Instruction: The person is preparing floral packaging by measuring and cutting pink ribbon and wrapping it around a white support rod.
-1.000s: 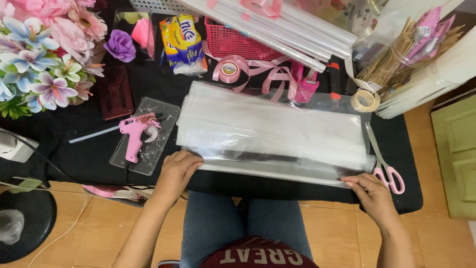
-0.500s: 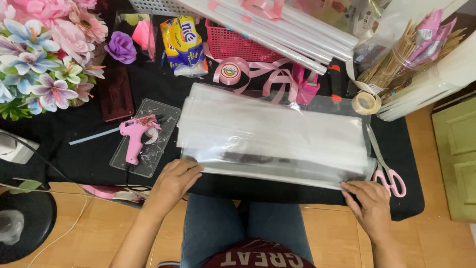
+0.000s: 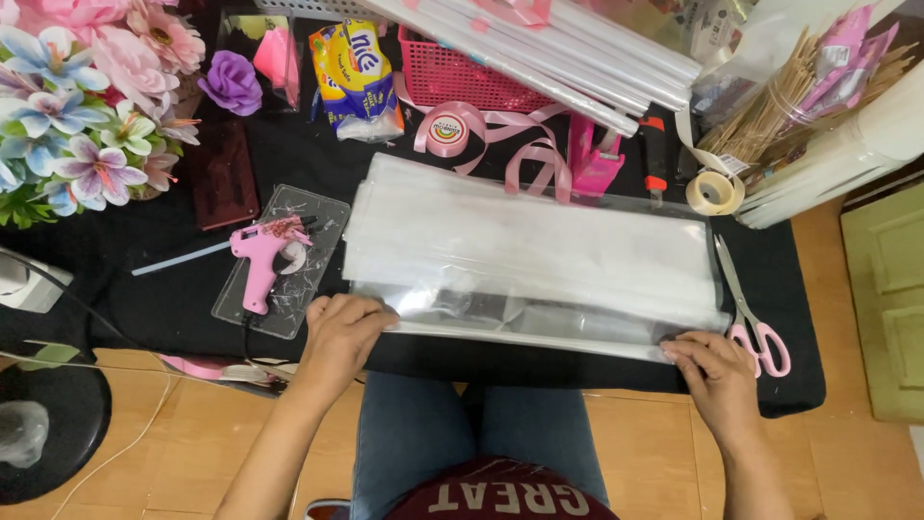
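**Clear film stack: both hands pinning the near edge**

Film [image 3: 534, 255] is lying flat across the middle of the black table [image 3: 173, 299], long side running left to right, near edge almost at the table lip above the person's knees; it looks like several clear sheets stacked, with the near strip folding or curling over.

Left hand [image 3: 339, 332] is resting on the near-left corner, fingers curled down and pressing the film to the table; no pinch visible. Right hand [image 3: 712, 371] is sitting on the near-right corner, fingers laid fairly flat and close together, tips holding the edge down; can't tell whether the thumb is tucking under the sheet.

Handling, my read: very light, limp, slick; sheets are likely sliding on each other and creasing easily; glare is hiding the exact edges. Best hold is at the two near corners, as now, flat palm pressure rather than fingertip pull; pinching one layer probably drags only that layer.

Nearby: pink glue gun [image 3: 258, 260] on a clear tray just left of the film; scissors [image 3: 753, 318] just beside its right end; tape roll [image 3: 714, 193] beyond its far-right corner; pink ribbon [image 3: 500, 140] behind it.
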